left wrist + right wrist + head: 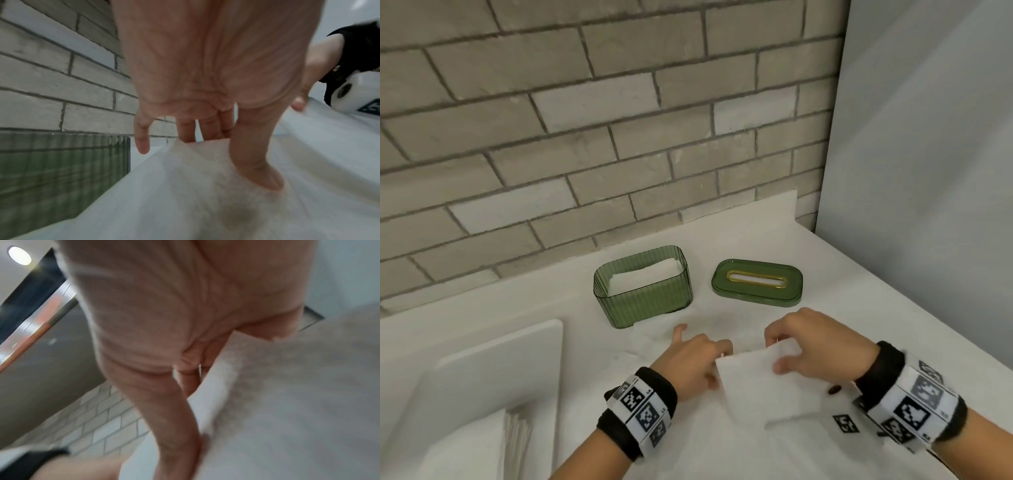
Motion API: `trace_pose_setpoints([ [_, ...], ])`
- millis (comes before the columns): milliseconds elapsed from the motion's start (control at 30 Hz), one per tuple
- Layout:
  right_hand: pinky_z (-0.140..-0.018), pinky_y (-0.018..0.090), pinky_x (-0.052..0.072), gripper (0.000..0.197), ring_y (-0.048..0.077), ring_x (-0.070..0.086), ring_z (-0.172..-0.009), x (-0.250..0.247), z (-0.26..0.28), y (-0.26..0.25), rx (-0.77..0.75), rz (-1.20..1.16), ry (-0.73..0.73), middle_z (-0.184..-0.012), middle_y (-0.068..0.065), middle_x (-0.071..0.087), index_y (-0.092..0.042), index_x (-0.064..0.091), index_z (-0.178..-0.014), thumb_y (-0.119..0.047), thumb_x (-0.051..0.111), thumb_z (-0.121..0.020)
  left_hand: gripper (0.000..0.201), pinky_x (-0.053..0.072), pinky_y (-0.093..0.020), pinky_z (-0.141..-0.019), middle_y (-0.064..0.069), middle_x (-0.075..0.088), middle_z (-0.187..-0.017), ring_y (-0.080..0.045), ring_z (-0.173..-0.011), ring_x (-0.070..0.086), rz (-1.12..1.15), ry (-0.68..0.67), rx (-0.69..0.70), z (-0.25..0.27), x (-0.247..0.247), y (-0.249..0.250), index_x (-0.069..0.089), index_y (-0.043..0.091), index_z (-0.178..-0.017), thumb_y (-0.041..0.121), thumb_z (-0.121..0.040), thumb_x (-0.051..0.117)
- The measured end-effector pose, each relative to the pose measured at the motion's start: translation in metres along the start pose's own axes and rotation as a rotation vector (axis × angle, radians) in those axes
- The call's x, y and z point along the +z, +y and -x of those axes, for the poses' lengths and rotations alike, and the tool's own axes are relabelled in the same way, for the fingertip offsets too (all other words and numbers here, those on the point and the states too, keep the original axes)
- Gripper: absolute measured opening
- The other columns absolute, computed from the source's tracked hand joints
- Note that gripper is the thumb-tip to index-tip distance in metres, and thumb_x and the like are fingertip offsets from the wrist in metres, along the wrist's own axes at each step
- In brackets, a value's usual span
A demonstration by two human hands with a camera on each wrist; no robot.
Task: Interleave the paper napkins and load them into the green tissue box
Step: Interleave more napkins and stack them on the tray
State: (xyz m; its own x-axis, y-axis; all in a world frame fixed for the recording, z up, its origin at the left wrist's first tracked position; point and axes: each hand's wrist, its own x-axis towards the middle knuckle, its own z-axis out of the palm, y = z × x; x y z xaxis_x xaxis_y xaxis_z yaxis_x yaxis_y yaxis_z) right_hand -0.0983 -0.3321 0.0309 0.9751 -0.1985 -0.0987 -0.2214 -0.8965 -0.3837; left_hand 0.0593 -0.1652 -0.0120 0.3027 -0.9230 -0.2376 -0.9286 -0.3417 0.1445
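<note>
A white paper napkin (753,380) is lifted off the counter between both hands. My left hand (698,356) pinches its left edge, thumb on the near face (261,170) and fingers behind it. My right hand (801,342) pinches its top right corner, thumb in front (185,426). The green ribbed tissue box (643,291) stands open behind them with folded white napkins inside; it also shows at the left of the left wrist view (61,170). Its green lid (756,282) with a gold-rimmed slot lies flat to the box's right.
A white tray (493,373) at the lower left holds a stack of napkins (517,435). More white napkin paper (654,339) lies flat on the counter near the box. A brick wall runs behind, and a plain white wall stands at the right.
</note>
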Motion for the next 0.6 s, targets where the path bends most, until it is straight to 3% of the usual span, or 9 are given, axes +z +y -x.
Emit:
trace_pose_setpoints([
  [100,-0.08,0.037,0.051,0.016,0.012,0.064,-0.081,-0.015,0.007,0.006,0.014,-0.192,0.196,-0.079,-0.006,0.067,-0.031,0.057,-0.081,-0.038,0.071,-0.08,0.025,0.0,-0.055,-0.118,0.003,0.061,-0.11,-0.016,-0.119,0.047,-0.064,-0.039,-0.004,0.007,-0.002,0.0,0.064,0.019,-0.111,0.026,-0.087,0.066],
  [233,-0.058,0.022,0.039,0.018,0.01,0.045,-0.052,-0.021,0.017,0.006,0.04,-0.577,0.519,-0.057,-0.001,0.061,-0.022,0.054,-0.08,-0.024,0.071,-0.087,0.018,-0.004,-0.053,-0.116,0.01,0.051,-0.101,-0.011,-0.118,0.046,-0.079,0.038,0.022,0.02,-0.016,0.008,0.07,0.027,-0.102,0.035,-0.086,0.068],
  [300,-0.06,0.023,0.045,0.01,0.015,0.06,-0.058,-0.017,0.019,0.008,0.086,-0.829,0.646,-0.066,0.002,0.071,-0.019,0.059,-0.088,-0.021,0.069,-0.089,0.019,-0.001,-0.05,-0.12,0.015,0.058,-0.104,-0.005,-0.117,0.048,0.01,0.182,-0.024,0.028,-0.027,0.005,0.069,0.029,-0.103,0.041,-0.088,0.067],
  [367,-0.064,0.023,0.052,0.014,0.02,0.073,-0.079,-0.011,0.022,0.009,0.153,-1.076,0.693,-0.087,0.004,0.077,-0.018,0.066,-0.104,-0.018,0.066,-0.09,0.019,0.013,-0.042,-0.119,0.018,0.067,-0.094,-0.003,-0.101,0.058,0.194,0.405,-0.053,0.035,-0.037,-0.002,0.071,0.03,-0.099,0.045,-0.087,0.069],
  [400,-0.065,0.021,0.053,0.019,0.019,0.073,-0.086,-0.007,0.022,0.009,0.177,-1.158,0.7,-0.095,0.003,0.077,-0.018,0.068,-0.109,-0.017,0.065,-0.09,0.02,0.026,-0.034,-0.114,0.02,0.069,-0.086,-0.002,-0.09,0.062,0.32,0.527,-0.055,0.04,-0.043,-0.004,0.074,0.028,-0.096,0.045,-0.085,0.072],
  [467,-0.072,0.024,0.053,0.021,0.018,0.072,-0.093,0.0,0.021,0.007,0.214,-1.254,0.697,-0.103,0.003,0.076,-0.015,0.07,-0.111,-0.017,0.063,-0.091,0.014,0.047,-0.016,-0.088,0.022,0.074,-0.079,0.004,-0.078,0.068,0.595,0.751,-0.075,0.051,-0.05,-0.007,0.077,0.026,-0.09,0.037,-0.082,0.079],
  [533,-0.077,0.029,0.051,0.019,0.02,0.071,-0.096,0.006,0.019,0.004,0.237,-1.311,0.677,-0.104,0.005,0.075,-0.012,0.071,-0.108,-0.018,0.061,-0.093,0.008,0.053,-0.013,-0.069,0.017,0.077,-0.082,0.0,-0.078,0.072,0.841,0.876,-0.16,0.059,-0.055,-0.006,0.076,0.023,-0.084,0.025,-0.079,0.081],
  [600,-0.084,0.034,0.051,0.019,0.021,0.071,-0.098,0.01,0.015,0.001,0.258,-1.35,0.668,-0.103,0.005,0.075,-0.01,0.072,-0.107,-0.018,0.058,-0.095,0.013,0.057,-0.019,-0.069,0.007,0.079,-0.088,-0.008,-0.085,0.075,1.054,0.942,-0.24,0.062,-0.053,-0.011,0.077,0.012,-0.089,0.019,-0.078,0.082],
])
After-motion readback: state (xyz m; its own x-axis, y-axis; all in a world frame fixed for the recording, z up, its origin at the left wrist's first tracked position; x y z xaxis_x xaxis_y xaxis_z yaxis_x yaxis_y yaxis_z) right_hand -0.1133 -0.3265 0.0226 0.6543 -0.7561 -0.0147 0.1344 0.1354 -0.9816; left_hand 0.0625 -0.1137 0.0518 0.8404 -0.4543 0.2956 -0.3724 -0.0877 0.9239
